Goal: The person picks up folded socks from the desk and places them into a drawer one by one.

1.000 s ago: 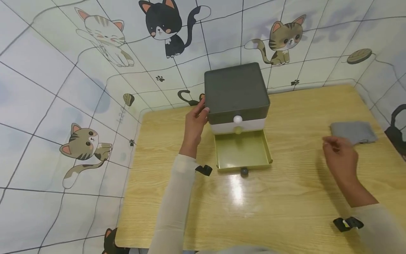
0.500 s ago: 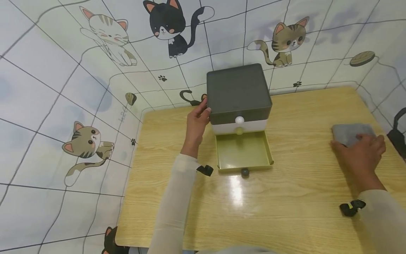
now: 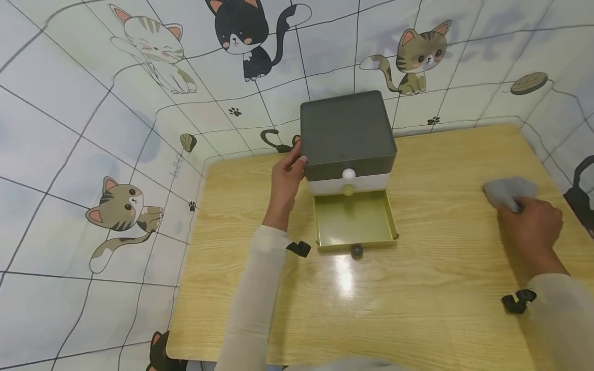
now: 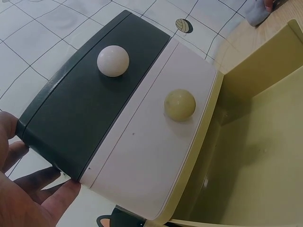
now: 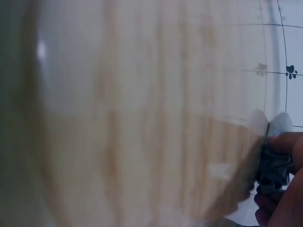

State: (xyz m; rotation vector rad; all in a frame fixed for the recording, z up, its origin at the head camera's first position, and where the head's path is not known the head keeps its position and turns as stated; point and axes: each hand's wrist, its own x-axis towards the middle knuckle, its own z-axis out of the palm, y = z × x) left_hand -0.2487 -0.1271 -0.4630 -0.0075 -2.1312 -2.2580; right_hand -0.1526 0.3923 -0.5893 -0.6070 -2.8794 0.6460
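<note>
A small chest of drawers [image 3: 348, 134] stands against the back wall, dark grey on top, with a white drawer [image 3: 349, 184] below. Its lowest, yellow-green drawer [image 3: 356, 221] is pulled out and bare inside. My left hand [image 3: 285, 188] rests against the chest's left side near the front corner, fingertips touching it; the left wrist view shows these fingers [image 4: 42, 189] at the dark edge. At the table's right, my right hand [image 3: 533, 221] pinches a grey cloth [image 3: 508, 190], bunched between thumb and fingers. In the right wrist view the crumpled cloth [image 5: 274, 165] shows at the right edge.
The wooden table [image 3: 431, 288] meets cat-printed walls at the back, left and right. Round knobs stick out of the drawer fronts, a dark one [image 3: 356, 251] on the pulled-out drawer.
My right hand has moved right to the grey cloth and gripped it, bunching the flat folded piece. My left hand has stayed at the chest's side.
</note>
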